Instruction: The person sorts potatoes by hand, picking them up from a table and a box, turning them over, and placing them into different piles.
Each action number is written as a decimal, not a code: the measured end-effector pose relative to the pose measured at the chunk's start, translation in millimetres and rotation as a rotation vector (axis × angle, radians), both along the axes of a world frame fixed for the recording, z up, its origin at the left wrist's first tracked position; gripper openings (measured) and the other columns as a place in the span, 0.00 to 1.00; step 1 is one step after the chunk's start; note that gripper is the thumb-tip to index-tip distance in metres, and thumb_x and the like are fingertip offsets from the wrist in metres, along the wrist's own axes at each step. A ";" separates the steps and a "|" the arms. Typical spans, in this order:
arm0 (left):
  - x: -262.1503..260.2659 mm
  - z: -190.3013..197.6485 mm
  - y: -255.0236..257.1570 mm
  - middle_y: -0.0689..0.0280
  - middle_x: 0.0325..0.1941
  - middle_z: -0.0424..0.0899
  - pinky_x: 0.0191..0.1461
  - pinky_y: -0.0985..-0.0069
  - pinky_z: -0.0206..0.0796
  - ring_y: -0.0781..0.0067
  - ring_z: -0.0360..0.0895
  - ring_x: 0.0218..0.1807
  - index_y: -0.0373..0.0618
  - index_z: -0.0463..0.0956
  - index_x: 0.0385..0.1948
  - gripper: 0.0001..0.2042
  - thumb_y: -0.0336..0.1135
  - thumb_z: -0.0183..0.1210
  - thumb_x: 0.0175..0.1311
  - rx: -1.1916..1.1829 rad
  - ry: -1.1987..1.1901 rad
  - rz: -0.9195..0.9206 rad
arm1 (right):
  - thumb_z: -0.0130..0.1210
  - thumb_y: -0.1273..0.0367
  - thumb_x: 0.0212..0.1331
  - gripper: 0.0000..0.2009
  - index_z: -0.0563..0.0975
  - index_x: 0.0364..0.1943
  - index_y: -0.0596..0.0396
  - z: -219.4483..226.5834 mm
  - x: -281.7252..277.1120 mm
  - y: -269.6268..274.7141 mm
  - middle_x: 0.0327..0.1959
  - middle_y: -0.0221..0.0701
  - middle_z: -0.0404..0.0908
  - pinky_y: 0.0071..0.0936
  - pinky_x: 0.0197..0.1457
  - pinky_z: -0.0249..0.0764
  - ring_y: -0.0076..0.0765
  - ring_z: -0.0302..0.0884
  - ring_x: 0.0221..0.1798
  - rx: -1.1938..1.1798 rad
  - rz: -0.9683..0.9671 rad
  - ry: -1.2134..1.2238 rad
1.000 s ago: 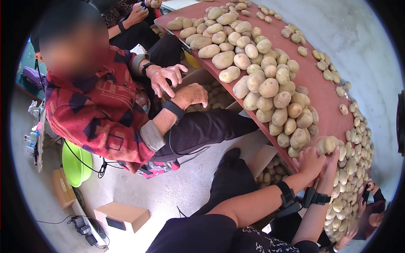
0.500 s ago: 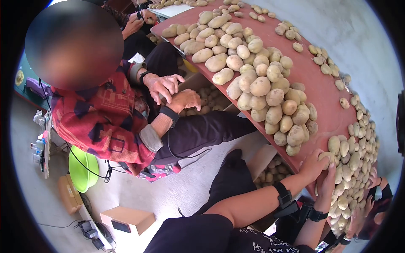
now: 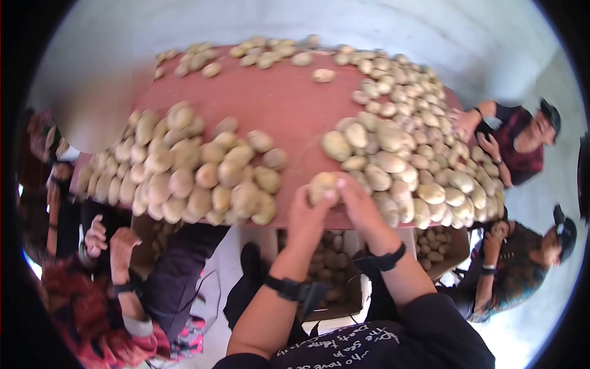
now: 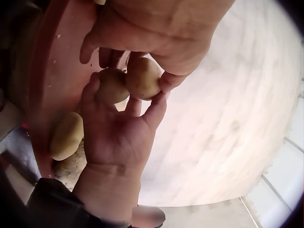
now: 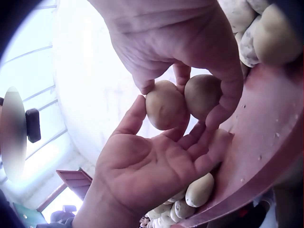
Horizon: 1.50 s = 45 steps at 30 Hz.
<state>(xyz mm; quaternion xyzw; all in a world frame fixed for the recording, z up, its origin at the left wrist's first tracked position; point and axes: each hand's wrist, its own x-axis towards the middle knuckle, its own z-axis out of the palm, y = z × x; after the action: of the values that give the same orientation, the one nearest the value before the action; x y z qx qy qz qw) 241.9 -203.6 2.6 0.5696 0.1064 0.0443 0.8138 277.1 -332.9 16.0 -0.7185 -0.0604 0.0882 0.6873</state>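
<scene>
At the front edge of the red table (image 3: 295,154), my left hand (image 3: 305,216) and right hand (image 3: 361,206) meet around a pale potato (image 3: 321,183). Two potatoes show between the hands in both wrist views. The lighter potato (image 4: 145,76) is pinched between the left thumb and fingers, with the right thumb against it. Fingers of the right hand curl round the darker potato (image 5: 203,97) right beside it. Much of the hands' far sides is hidden by the fingers.
A potato heap (image 3: 184,178) lies to the left and another potato heap (image 3: 418,147) to the right. Boxes of potatoes (image 3: 332,270) stand under the table edge. One person (image 3: 98,307) sits at the left; other people (image 3: 522,270) are at the right.
The head view has swung right and levelled, so both heaps and the people at the right show. My hands now appear mid-view, between the heaps, still together around a potato.
</scene>
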 end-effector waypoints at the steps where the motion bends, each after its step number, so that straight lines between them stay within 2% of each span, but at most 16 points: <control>1: 3.8 -6.7 -0.3 0.62 0.47 0.79 0.51 0.76 0.70 0.76 0.76 0.47 0.34 0.72 0.51 0.20 0.39 0.64 0.64 -0.117 -0.004 -0.002 | 0.44 0.58 0.74 0.19 0.75 0.55 0.59 -3.7 4.1 0.3 0.51 0.32 0.79 0.26 0.60 0.70 0.28 0.74 0.55 0.004 0.001 -0.014; 2: 2.4 10.4 -0.3 0.63 0.48 0.79 0.52 0.76 0.69 0.77 0.75 0.47 0.35 0.71 0.52 0.20 0.39 0.62 0.65 -0.231 0.007 -0.008 | 0.47 0.62 0.73 0.16 0.75 0.55 0.57 2.4 8.0 -0.8 0.53 0.32 0.77 0.25 0.55 0.73 0.28 0.73 0.53 0.097 0.029 0.052; 3: 5.5 -0.6 0.8 0.63 0.49 0.78 0.54 0.75 0.69 0.75 0.76 0.49 0.36 0.71 0.54 0.20 0.42 0.58 0.69 -0.239 -0.016 -0.039 | 0.47 0.64 0.72 0.15 0.75 0.55 0.56 7.9 8.6 -3.7 0.54 0.32 0.76 0.24 0.52 0.74 0.27 0.73 0.52 0.082 0.027 0.022; 5: 4.5 7.4 -1.8 0.62 0.52 0.78 0.57 0.73 0.69 0.71 0.76 0.53 0.39 0.71 0.56 0.21 0.45 0.54 0.71 -0.519 -0.069 -0.075 | 0.49 0.67 0.70 0.13 0.76 0.55 0.54 24.2 7.1 -8.8 0.56 0.31 0.73 0.23 0.45 0.77 0.26 0.73 0.51 0.058 0.038 -0.035; 6: 4.5 2.9 -1.2 0.62 0.53 0.77 0.58 0.71 0.69 0.69 0.75 0.55 0.41 0.69 0.57 0.22 0.48 0.53 0.71 -0.534 -0.021 -0.059 | 0.51 0.72 0.67 0.15 0.73 0.58 0.51 18.3 13.3 -19.0 0.57 0.30 0.71 0.20 0.37 0.78 0.25 0.73 0.48 -0.001 0.042 -0.134; 9: 1.4 -10.7 2.2 0.61 0.56 0.76 0.61 0.67 0.69 0.65 0.74 0.59 0.46 0.67 0.61 0.25 0.53 0.53 0.70 -0.550 0.089 -0.021 | 0.53 0.71 0.66 0.20 0.69 0.62 0.51 56.3 15.8 -40.5 0.55 0.32 0.72 0.21 0.37 0.78 0.24 0.74 0.47 0.133 -0.133 -0.150; 11: -0.2 -11.4 2.5 0.61 0.55 0.76 0.61 0.68 0.69 0.65 0.74 0.59 0.49 0.68 0.61 0.25 0.54 0.53 0.70 -0.528 0.100 -0.018 | 0.57 0.72 0.63 0.22 0.68 0.61 0.55 67.3 27.2 -64.9 0.55 0.34 0.72 0.19 0.35 0.78 0.24 0.74 0.46 0.093 -0.323 -0.299; 14: -0.9 -9.1 0.5 0.62 0.54 0.78 0.57 0.71 0.70 0.67 0.76 0.57 0.43 0.68 0.60 0.22 0.48 0.51 0.73 -0.563 0.115 -0.011 | 0.61 0.70 0.60 0.24 0.69 0.59 0.59 59.0 43.4 -109.9 0.53 0.35 0.74 0.22 0.37 0.78 0.26 0.75 0.46 -0.057 -0.558 -0.302; 18: 1.6 -13.0 -1.2 0.63 0.52 0.79 0.56 0.70 0.71 0.68 0.77 0.55 0.43 0.69 0.58 0.21 0.47 0.53 0.72 -0.554 0.126 -0.051 | 0.63 0.70 0.56 0.24 0.70 0.57 0.60 50.7 51.1 -136.0 0.50 0.36 0.77 0.27 0.46 0.77 0.31 0.75 0.48 -0.266 -0.648 -0.302; 24: 9.1 -14.6 -9.6 0.63 0.49 0.79 0.52 0.73 0.73 0.70 0.79 0.50 0.44 0.68 0.53 0.17 0.39 0.60 0.68 -0.515 0.205 0.001 | 0.66 0.72 0.51 0.26 0.71 0.57 0.57 52.4 49.9 -116.7 0.54 0.37 0.75 0.30 0.48 0.76 0.37 0.74 0.54 -0.483 -0.539 -0.547; 27: 12.9 -20.2 -14.0 0.63 0.49 0.79 0.50 0.74 0.74 0.71 0.80 0.48 0.44 0.67 0.51 0.18 0.35 0.63 0.65 -0.435 0.267 0.040 | 0.66 0.72 0.51 0.26 0.71 0.56 0.55 57.8 45.8 -97.0 0.55 0.38 0.74 0.33 0.53 0.74 0.40 0.74 0.55 -0.486 -0.448 -0.612; 28: 13.8 -21.4 -14.8 0.63 0.49 0.79 0.50 0.74 0.74 0.71 0.80 0.48 0.44 0.66 0.51 0.18 0.35 0.63 0.65 -0.424 0.290 0.042 | 0.65 0.73 0.51 0.25 0.72 0.55 0.52 59.0 44.2 -89.8 0.56 0.39 0.74 0.35 0.58 0.73 0.45 0.75 0.56 -0.537 -0.408 -0.652; 32: 16.0 -25.8 -17.0 0.63 0.50 0.78 0.49 0.74 0.74 0.72 0.79 0.47 0.44 0.65 0.52 0.20 0.34 0.64 0.64 -0.383 0.325 0.022 | 0.64 0.75 0.48 0.25 0.73 0.54 0.51 50.8 45.6 -66.6 0.57 0.39 0.75 0.39 0.61 0.72 0.51 0.72 0.59 -0.639 -0.283 -0.672; 38: 18.9 -20.6 -13.4 0.63 0.50 0.78 0.49 0.75 0.74 0.73 0.79 0.47 0.43 0.65 0.53 0.21 0.33 0.64 0.64 -0.380 0.318 0.008 | 0.63 0.79 0.46 0.24 0.76 0.52 0.50 52.4 50.5 -52.7 0.58 0.32 0.76 0.38 0.65 0.69 0.46 0.70 0.63 -0.825 -0.173 -0.640; 41: 20.4 -23.0 -9.3 0.63 0.51 0.78 0.50 0.75 0.74 0.73 0.79 0.48 0.43 0.65 0.54 0.21 0.33 0.64 0.63 -0.397 0.312 0.017 | 0.60 0.79 0.45 0.22 0.77 0.49 0.51 49.8 55.2 -48.6 0.56 0.31 0.77 0.39 0.62 0.69 0.45 0.72 0.59 -0.872 -0.150 -0.699; 45: 23.6 -20.2 -6.7 0.63 0.52 0.77 0.51 0.75 0.73 0.74 0.78 0.50 0.43 0.65 0.54 0.22 0.33 0.65 0.63 -0.405 0.313 0.021 | 0.58 0.78 0.46 0.19 0.79 0.46 0.49 37.5 61.7 -45.5 0.56 0.27 0.78 0.41 0.61 0.65 0.42 0.70 0.62 -1.033 -0.137 -0.736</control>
<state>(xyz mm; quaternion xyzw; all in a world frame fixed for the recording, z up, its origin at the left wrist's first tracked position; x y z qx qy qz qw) 265.5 -210.2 -17.6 0.3940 0.2438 -0.0580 0.8843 338.8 -378.4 53.6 -0.9428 -0.1960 -0.1908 0.1905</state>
